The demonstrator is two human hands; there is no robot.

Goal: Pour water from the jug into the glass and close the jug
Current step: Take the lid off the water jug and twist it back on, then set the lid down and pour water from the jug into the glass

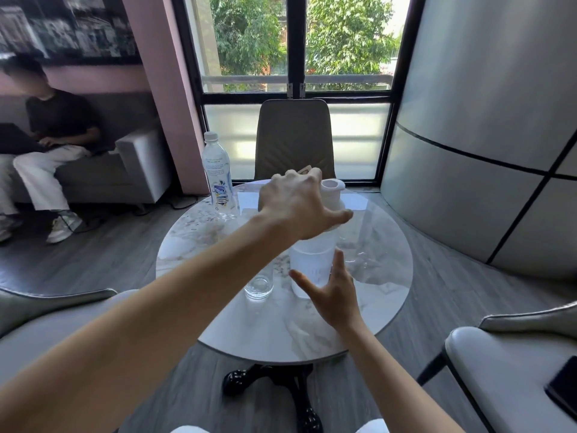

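A translucent white jug (309, 260) stands upright on the round marble table (271, 332), with water in its lower half. My left hand (299, 204) lies over the jug's top, fingers spread around the white lid (333, 185). My right hand (334, 295) is at the jug's lower body with fingers apart, thumb and fingers on either side of it. A short clear glass (258, 286) stands on the table just left of the jug.
A plastic water bottle (217, 173) stands at the table's far left. Papers (248, 200) lie behind the jug. A brown chair (295, 139) faces me across the table; grey armchairs sit at both near corners, a dark phone (563, 398) on the right one. A person sits on a sofa at left.
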